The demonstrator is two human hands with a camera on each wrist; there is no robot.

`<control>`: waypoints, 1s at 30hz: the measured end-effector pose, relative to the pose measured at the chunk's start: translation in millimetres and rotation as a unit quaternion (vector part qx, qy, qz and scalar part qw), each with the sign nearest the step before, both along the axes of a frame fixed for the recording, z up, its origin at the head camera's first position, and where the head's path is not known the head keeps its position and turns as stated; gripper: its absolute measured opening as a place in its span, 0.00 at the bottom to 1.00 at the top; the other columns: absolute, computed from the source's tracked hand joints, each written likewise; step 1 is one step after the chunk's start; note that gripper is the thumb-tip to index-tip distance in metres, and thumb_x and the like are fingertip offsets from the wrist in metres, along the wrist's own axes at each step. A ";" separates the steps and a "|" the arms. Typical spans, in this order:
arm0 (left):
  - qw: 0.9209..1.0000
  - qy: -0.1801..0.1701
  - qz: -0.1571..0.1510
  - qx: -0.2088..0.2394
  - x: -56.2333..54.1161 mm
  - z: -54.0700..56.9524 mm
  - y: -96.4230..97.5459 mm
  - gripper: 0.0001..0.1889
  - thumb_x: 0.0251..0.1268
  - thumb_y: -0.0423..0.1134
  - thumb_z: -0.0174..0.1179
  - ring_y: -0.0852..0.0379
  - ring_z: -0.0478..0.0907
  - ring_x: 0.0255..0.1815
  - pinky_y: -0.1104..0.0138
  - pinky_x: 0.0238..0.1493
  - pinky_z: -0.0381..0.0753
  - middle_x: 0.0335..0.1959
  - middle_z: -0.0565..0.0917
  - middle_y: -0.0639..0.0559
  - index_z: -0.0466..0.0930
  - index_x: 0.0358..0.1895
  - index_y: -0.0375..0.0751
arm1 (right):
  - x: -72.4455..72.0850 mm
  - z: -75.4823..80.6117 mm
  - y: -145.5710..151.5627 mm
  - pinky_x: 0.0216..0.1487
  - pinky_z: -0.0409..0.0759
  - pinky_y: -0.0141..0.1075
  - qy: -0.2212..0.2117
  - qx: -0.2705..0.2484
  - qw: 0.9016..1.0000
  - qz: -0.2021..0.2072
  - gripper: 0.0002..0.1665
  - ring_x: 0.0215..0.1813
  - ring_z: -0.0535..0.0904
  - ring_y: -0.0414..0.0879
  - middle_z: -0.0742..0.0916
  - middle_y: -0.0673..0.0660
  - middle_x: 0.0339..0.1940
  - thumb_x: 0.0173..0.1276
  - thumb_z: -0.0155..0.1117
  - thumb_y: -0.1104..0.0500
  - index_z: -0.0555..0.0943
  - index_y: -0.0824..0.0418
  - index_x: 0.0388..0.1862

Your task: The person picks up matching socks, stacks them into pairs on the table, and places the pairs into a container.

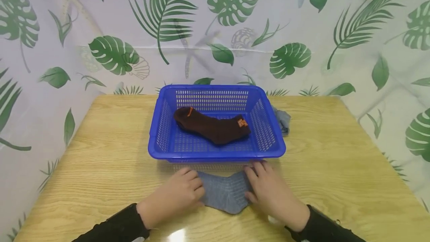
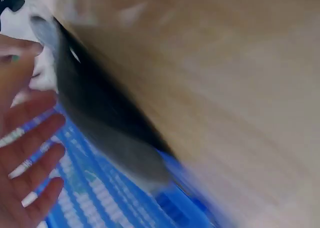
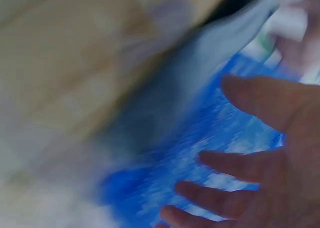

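Observation:
A grey-blue sock (image 1: 223, 191) lies flat on the table in front of the basket. At its left end is my left hand (image 1: 173, 196), and my right hand (image 1: 273, 193) is at its right end. In the left wrist view the fingers (image 2: 37, 130) are spread beside the sock, which is blurred there. Spread fingers (image 3: 225, 198) also show in the right wrist view, with nothing gripped between them. Behind the sock stands a blue plastic basket (image 1: 216, 155), holding a dark brown sock (image 1: 215, 128) with orange marks.
Another grey-blue cloth item (image 1: 283, 120), partly hidden by the basket, lies at its right side. The wooden table (image 1: 114, 141) extends to both sides. A leaf-patterned sheet (image 1: 201, 29) hangs behind and around the table.

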State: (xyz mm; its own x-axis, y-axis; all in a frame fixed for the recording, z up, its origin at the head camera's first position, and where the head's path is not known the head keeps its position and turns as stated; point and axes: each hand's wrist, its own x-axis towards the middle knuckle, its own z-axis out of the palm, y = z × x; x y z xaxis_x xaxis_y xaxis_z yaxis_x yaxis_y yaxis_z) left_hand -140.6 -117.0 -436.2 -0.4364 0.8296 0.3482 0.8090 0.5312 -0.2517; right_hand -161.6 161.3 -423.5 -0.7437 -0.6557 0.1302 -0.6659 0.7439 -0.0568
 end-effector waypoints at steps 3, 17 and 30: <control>0.998 -0.034 0.045 -0.027 14.8 2.4 17.2 0.29 0.60 0.66 0.57 0.52 0.76 0.53 0.60 0.58 0.73 0.49 0.83 0.51 0.83 0.48 0.43 | 27.1 6.9 -11.4 0.61 0.72 0.54 0.012 0.077 0.996 0.051 0.48 0.67 0.69 0.63 0.74 0.68 0.65 0.58 0.68 0.37 0.71 0.71 0.65; 0.918 -0.334 0.160 -0.144 41.4 0.4 36.9 0.40 0.59 0.72 0.50 0.43 0.60 0.73 0.45 0.60 0.72 0.75 0.61 0.49 0.64 0.73 0.60 | 50.7 -18.7 -6.6 0.64 0.72 0.50 -0.089 0.182 0.968 0.148 0.60 0.73 0.62 0.59 0.65 0.67 0.73 0.62 0.37 0.20 0.65 0.68 0.71; 0.936 -0.303 0.163 -0.077 24.7 10.9 -1.8 0.33 0.65 0.64 0.53 0.36 0.57 0.73 0.48 0.70 0.60 0.73 0.62 0.37 0.68 0.71 0.55 | 23.2 4.3 14.3 0.67 0.61 0.61 -0.195 0.074 0.975 0.080 0.52 0.76 0.52 0.63 0.59 0.66 0.77 0.65 0.50 0.27 0.61 0.62 0.75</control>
